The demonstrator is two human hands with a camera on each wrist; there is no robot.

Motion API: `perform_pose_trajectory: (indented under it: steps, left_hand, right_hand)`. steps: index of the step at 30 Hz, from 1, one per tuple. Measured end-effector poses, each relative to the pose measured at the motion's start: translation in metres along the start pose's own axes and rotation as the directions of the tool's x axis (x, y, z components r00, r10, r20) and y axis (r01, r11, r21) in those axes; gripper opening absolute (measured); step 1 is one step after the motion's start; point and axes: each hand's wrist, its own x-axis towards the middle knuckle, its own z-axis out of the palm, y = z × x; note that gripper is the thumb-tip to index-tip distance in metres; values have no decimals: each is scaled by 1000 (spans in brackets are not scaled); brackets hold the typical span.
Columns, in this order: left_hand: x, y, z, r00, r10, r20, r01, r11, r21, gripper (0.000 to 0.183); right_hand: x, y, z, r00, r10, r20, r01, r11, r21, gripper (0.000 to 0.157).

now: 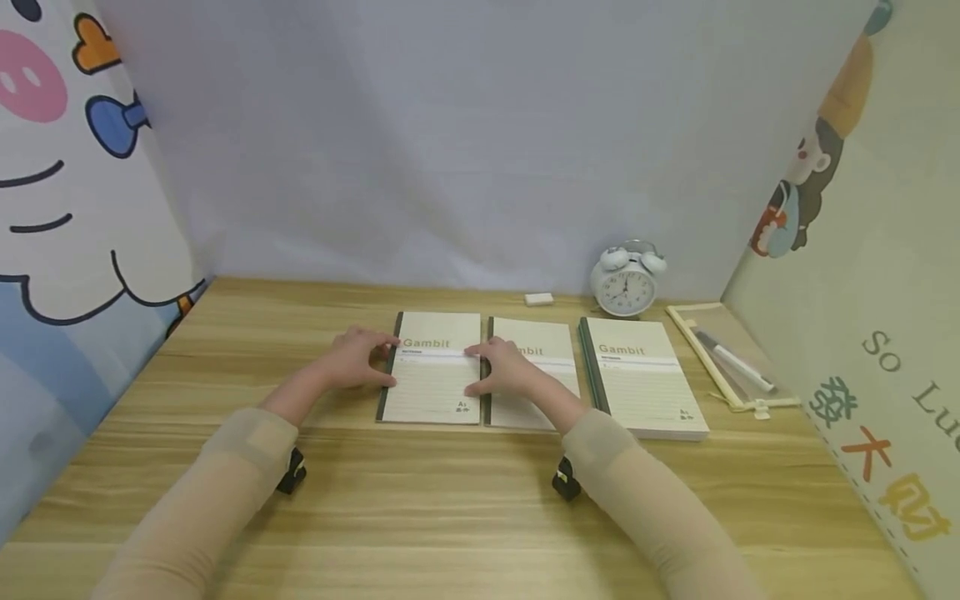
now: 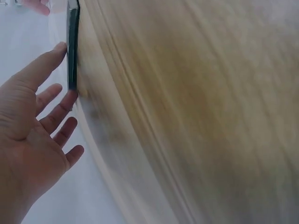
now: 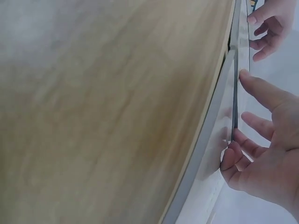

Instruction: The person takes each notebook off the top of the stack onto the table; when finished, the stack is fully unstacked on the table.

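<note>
A cream notebook [image 1: 433,392] marked Gambit, with a dark spine, lies flat on the wooden table. My left hand [image 1: 356,362] touches its spine side with thumb and fingertips spread; in the left wrist view the fingertips meet the dark green spine [image 2: 73,51]. On the opposite edge rest the thumb and fingertips of my right hand [image 1: 512,369], which reaches across a second notebook [image 1: 528,410] and partly hides it. In the right wrist view, some fingers of that hand [image 3: 275,144] are bent. To the right lies a thicker stack of the same notebooks [image 1: 645,387].
Behind the notebooks are a white eraser [image 1: 538,299] and a white twin-bell alarm clock [image 1: 626,290]. At the right lies a zip pouch [image 1: 712,318] with a pen [image 1: 735,362] on or in it; I cannot tell which. A pale cloth [image 1: 450,150] hangs along the table's back.
</note>
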Motion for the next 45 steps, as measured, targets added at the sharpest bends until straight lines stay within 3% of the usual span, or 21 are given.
perform_pose_trajectory:
  steps: [5,15,24,29,37,45]
  left_hand:
    - [-1,11,-5,999,18,-39,-17,1000,14,69]
    - [-5,51,-22,987,105,-118,-102,994,35,70]
    - [-8,93,-22,982,144,-123,-146,989,-4,72]
    - [-6,120,-15,973,171,-152,-176,984,-21,72]
    - [3,157,13,964,195,-179,-209,976,-58,86]
    - [17,184,36,959,220,-180,-245,961,-126,89]
  right_hand:
    - [-12,-3,-8,998,-51,-44,51,999,-15,74]
    - [-41,6,-45,973,-189,-133,189,982,-10,73]
    - [-75,32,-77,958,-171,-228,179,984,11,71]
    - [-98,51,-90,946,-179,-270,183,983,-9,69]
    - [-133,95,-100,918,-166,-360,186,982,22,66]
    - [-162,129,-117,927,-115,-356,125,992,8,68]
